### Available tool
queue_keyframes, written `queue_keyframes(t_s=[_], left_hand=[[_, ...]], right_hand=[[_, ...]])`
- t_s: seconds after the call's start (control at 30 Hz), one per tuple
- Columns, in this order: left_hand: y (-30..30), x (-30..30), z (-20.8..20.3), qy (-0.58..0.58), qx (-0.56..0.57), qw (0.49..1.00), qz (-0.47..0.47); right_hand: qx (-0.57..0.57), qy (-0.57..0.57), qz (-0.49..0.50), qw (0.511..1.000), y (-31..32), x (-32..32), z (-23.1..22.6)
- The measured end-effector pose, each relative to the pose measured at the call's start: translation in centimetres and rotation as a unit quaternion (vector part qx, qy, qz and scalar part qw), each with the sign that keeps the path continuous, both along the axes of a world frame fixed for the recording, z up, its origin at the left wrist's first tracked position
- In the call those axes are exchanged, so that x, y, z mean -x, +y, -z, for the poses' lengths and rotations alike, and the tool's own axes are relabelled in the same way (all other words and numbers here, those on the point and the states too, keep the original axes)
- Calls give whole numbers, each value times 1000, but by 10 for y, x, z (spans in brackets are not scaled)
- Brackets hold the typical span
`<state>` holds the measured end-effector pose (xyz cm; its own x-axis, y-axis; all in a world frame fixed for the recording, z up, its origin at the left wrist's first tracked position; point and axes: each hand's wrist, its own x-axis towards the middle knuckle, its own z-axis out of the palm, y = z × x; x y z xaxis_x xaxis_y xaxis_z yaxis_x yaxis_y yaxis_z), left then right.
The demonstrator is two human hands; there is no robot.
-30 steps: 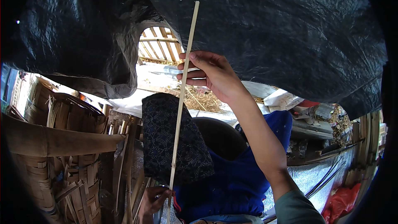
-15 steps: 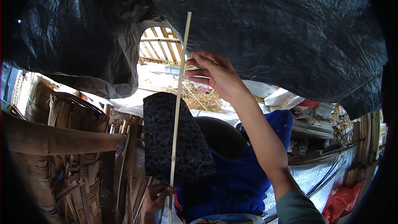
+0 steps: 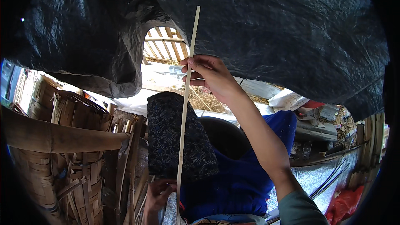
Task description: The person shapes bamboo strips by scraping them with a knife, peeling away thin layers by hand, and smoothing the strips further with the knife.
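A long, thin, pale bamboo strip (image 3: 183, 116) stands nearly upright in front of me, its top leaning slightly right. My right hand (image 3: 210, 73) pinches its upper part between thumb and forefinger, with the other fingers loosely bent behind it. Low down, my left hand (image 3: 159, 193) is closed at the strip's left edge, thumb and fingertips against it; part of its grip is hidden. Behind the strip, a dark patterned cloth (image 3: 175, 137) lies over my left leg. Blue trousers (image 3: 239, 179) cover my lap.
Black plastic sheeting (image 3: 266, 29) hangs low overhead. Woven bamboo baskets (image 3: 85, 166) and a thick bamboo pole (image 3: 62, 137) crowd the left, with loose strips (image 3: 127, 175) beside them. A dark round object (image 3: 223, 135) sits between my legs. At right lies a red plastic bag (image 3: 345, 202).
My right hand has moved slightly left and closed on the strip's upper part. The strip has shifted a little up and right. My left hand has risen slightly.
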<state>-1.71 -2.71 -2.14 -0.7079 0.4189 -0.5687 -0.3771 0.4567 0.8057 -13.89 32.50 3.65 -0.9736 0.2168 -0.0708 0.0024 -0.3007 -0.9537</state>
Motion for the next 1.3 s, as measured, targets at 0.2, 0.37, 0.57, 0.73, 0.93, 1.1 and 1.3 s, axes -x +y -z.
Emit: queue_keyframes(t_s=[0.2,0.37,0.57,0.73,0.93,1.1,1.3], left_hand=[[-12,14,20,35,-25,986,-164],[28,21,-3,43,-70,979,-184],[44,35,-1,116,-132,982,-63],[64,40,-12,89,-133,985,-63],[35,35,1,-2,-142,981,-133],[32,25,13,118,-166,956,-212],[16,36,28,73,-104,985,-117]], right_hand=[[6,-15,2,1000,2,-2,1],[-3,-11,-8,1000,0,0,3],[35,26,-9,999,15,10,17],[-5,4,-19,1000,27,5,18],[-32,-20,-40,998,18,19,31],[-4,-68,-48,997,0,48,68],[17,-83,-85,993,-30,92,79]])
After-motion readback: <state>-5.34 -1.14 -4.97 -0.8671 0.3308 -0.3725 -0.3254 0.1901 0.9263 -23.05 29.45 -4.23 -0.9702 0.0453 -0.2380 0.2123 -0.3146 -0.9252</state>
